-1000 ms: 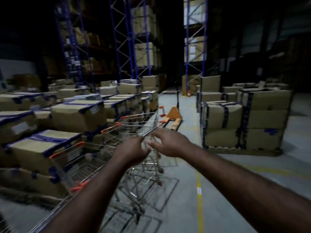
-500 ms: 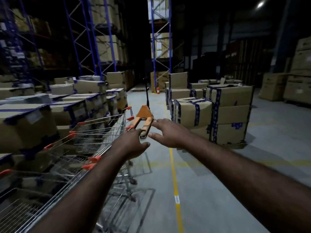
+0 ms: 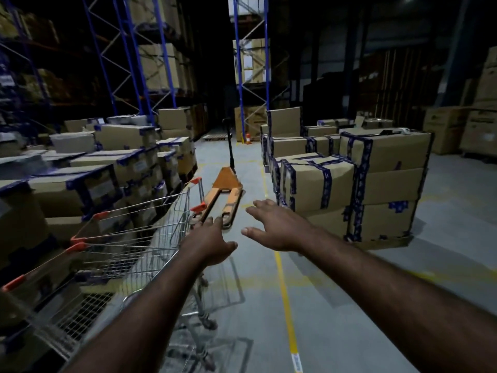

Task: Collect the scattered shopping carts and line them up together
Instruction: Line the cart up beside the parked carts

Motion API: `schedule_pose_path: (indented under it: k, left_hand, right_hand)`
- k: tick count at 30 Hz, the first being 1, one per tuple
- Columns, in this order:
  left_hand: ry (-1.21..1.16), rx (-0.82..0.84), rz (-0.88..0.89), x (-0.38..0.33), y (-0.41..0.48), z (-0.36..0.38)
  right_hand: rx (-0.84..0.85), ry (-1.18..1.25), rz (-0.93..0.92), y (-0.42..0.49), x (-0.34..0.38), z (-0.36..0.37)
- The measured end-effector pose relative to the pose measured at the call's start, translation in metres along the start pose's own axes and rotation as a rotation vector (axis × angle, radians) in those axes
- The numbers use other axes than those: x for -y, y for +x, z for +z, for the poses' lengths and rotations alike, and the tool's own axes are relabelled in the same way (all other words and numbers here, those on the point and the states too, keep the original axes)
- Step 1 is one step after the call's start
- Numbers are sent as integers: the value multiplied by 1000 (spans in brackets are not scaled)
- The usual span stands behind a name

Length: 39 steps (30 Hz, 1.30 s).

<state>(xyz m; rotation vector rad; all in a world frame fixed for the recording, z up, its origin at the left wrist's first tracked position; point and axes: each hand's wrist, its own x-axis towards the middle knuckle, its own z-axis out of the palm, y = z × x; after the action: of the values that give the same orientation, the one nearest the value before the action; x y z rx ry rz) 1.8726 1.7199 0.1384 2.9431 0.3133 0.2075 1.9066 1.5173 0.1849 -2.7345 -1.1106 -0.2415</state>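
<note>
At lower left the shopping carts (image 3: 161,235) stand nested against the cartons (image 3: 88,184). Left grip (image 3: 209,243) and right grip (image 3: 277,230), clasping the front cart a second ago, are now released, fingers spread, at frame centre.

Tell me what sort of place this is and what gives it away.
Most likely a warehouse or store stockroom: tall blue racks loaded with boxes, taped cartons stacked in blocks on the concrete floor, and an orange pallet jack parked in the aisle beside nested shopping carts.
</note>
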Motion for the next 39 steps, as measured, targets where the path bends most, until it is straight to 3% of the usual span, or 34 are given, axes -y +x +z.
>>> schedule_pose_path:
  k: [13, 22, 28, 39]
  left_hand:
    - [-71, 3, -236, 29, 279, 41]
    - [-120, 38, -430, 98, 421, 86]
    - [-189, 77, -537, 150, 514, 132]
    - [-259, 109, -831, 188, 628, 215]
  right_hand:
    - [69, -17, -230, 301, -147, 59]
    - [100, -29, -423, 490, -176, 138]
    - [207, -92, -508, 607, -188, 200]
    - [353, -118, -685, 799, -204, 320]
